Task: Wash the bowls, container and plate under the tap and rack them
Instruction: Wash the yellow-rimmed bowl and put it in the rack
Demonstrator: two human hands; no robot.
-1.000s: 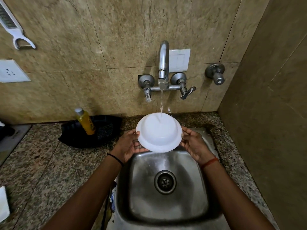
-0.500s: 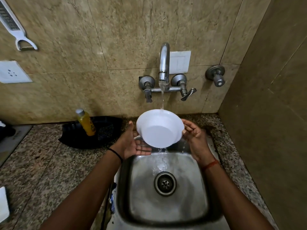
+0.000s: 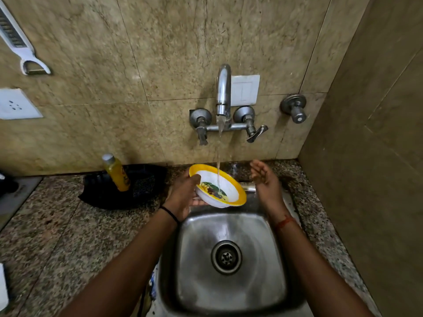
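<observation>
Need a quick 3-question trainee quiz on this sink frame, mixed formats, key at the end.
1. True or false: the right hand grips the yellow-rimmed bowl.
2. Where does the water from the tap land? A) straight in the sink drain B) inside the bowl C) on the counter
3. Fill in: the yellow bottle stands in a black ___.

Key: 1 false, only the left hand holds it; 2 B; 3 tray.

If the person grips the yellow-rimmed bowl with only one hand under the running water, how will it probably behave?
The bowl looks like light, stiff plastic. Being wet, it is probably slippery. Held at one edge by the left hand, it may tip as the water fills it.
</observation>
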